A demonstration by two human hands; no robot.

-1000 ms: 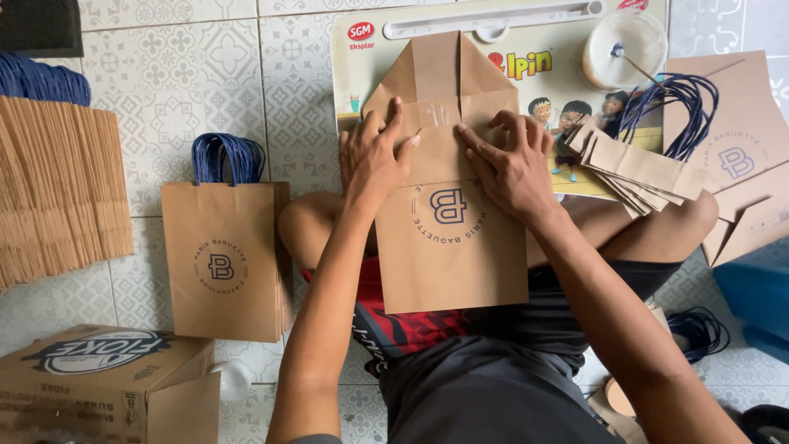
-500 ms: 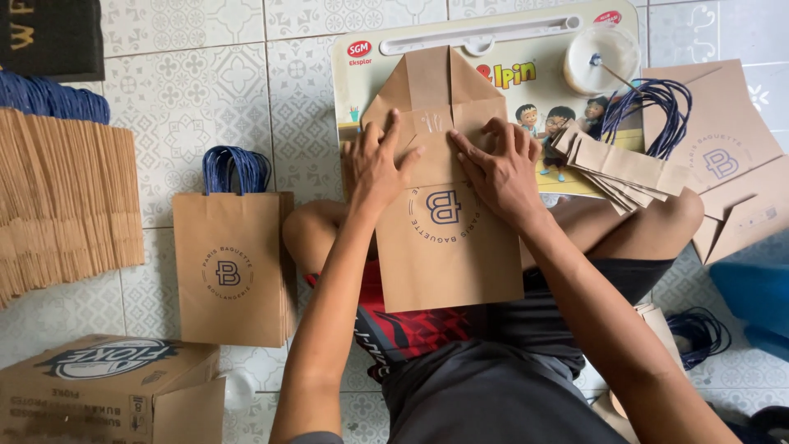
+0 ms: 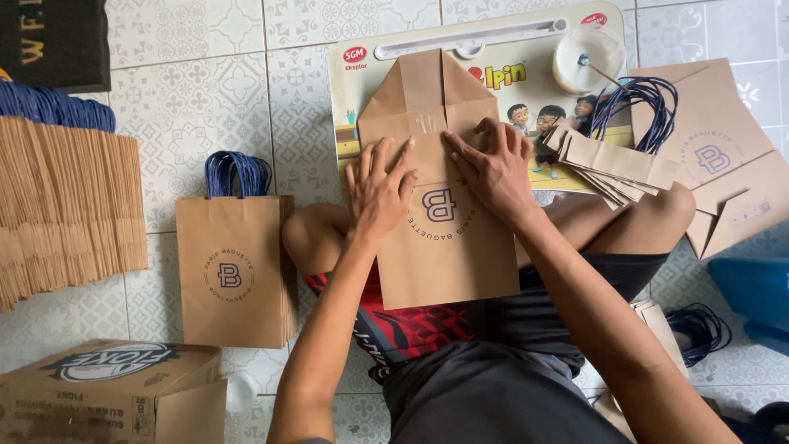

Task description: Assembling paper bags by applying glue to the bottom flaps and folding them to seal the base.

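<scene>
Tiled floor [image 3: 205,99] crowded, both flat open hands, left hand [image 3: 380,193] and right hand [image 3: 491,168], on brown paper bag [image 3: 448,255] near its folded edge.

A flat brown paper bag [image 3: 444,238] with a round dark-blue emblem lies across the lap board's [image 3: 526,62] near edge, its folded bottom pointing to the far edge; both hands press on it, the left hand [image 3: 380,193] and the right hand [image 3: 491,168] side by side. A finished brown bag stack [image 3: 234,267] with blue cord handles lies on the tiled floor at left; a row of packed brown bags [image 3: 66,205] fills the left edge; a brown cardboard box [image 3: 107,390] with a dark printed emblem sits in the near left corner; more flat bags [image 3: 723,156] lie at right.
</scene>
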